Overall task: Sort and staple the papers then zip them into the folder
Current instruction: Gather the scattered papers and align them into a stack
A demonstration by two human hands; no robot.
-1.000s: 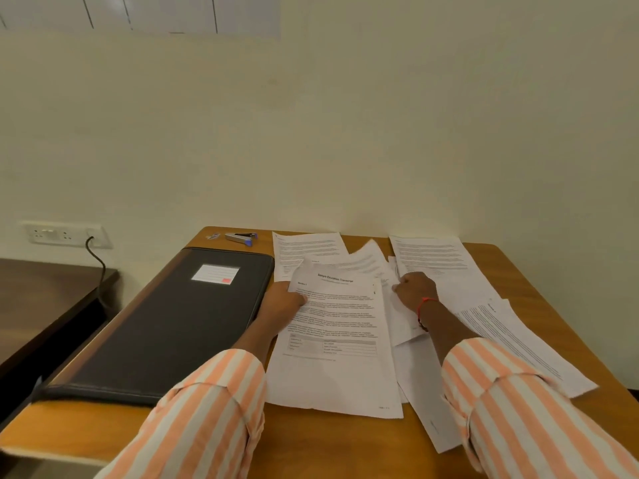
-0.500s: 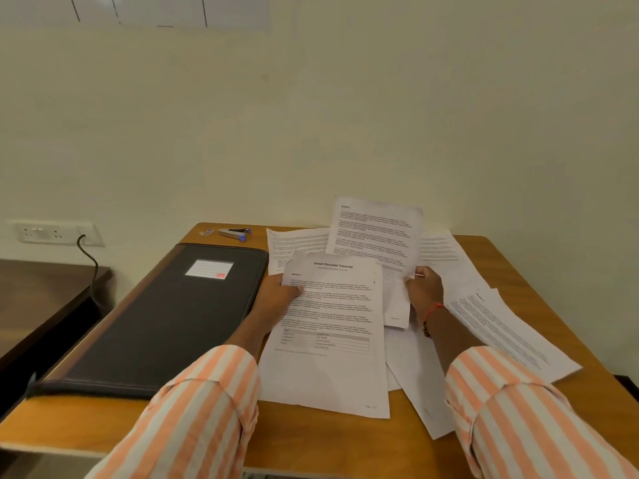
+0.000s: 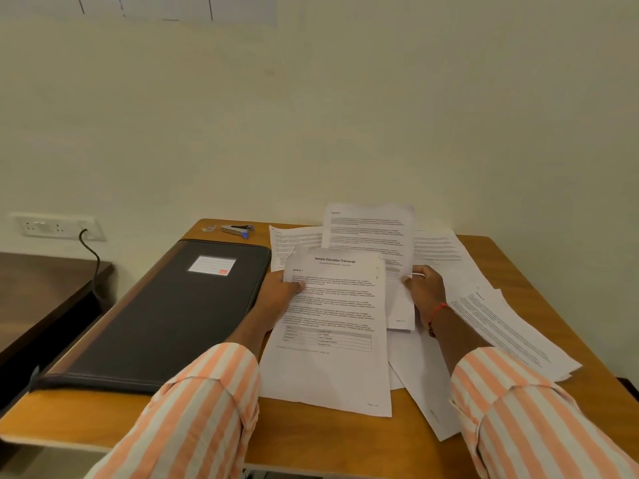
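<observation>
One black folder (image 3: 166,316) lies shut and flat on the tabletop (image 3: 311,440), filling its left side. It carries one white label (image 3: 212,265) with ruled lines and a small red patch; no writing on it can be read.

Beyond the folder's far end lie one stapler (image 3: 238,229) with a blue tip and, just left of it, one small item (image 3: 208,228) too tiny to make out.

Right of the folder are the papers, at least six sheets, overlapping loosely. The nearest sheet (image 3: 332,326), just beside the folder, is headed "Sample Education Transcript", with "Section 1" below and a small table near the foot; its finer print is too small to read. The left hand (image 3: 280,292) pinches this sheet's left edge, thumb on top. The right hand (image 3: 423,288) grips a second sheet (image 3: 370,233) by its right edge, fingers curled round it, holding it up behind the transcript. Four more sheets lie flat:
- one (image 3: 294,243) by the folder's far right corner
- one (image 3: 439,250) further right, by the wall
- one (image 3: 511,333) furthest right of the folder
- one (image 3: 422,385) partly under the transcript

Both sleeves are striped orange and white, and one red thread (image 3: 436,311) circles the right wrist. Left of the folder, one wall socket (image 3: 55,226) has one dark cable (image 3: 91,257) plugged in.
</observation>
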